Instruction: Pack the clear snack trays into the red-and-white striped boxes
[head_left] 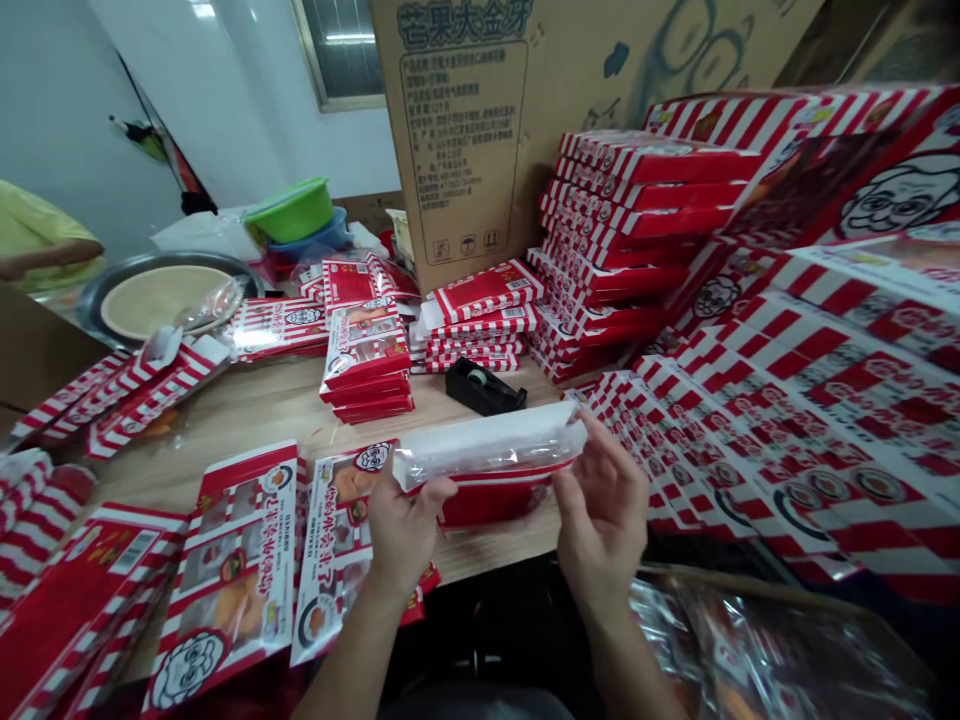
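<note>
Clear plastic sleeve (487, 445) clamped between left grip (401, 530) and right grip (600, 510)
Above wooden tabletop (247, 420); black tape dispenser (480, 388) at 12 o'clock, red-striped boxes (622, 215) stacked at 1 o'clock

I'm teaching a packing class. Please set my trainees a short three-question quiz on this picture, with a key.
1. What do the left hand and right hand hold between them?
2. True or false: the black tape dispenser sits on the wooden table beyond the hands.
3. What is stacked on top of the blue bowl?

Key:
1. A clear plastic wrapper.
2. True.
3. A green bowl.
</note>
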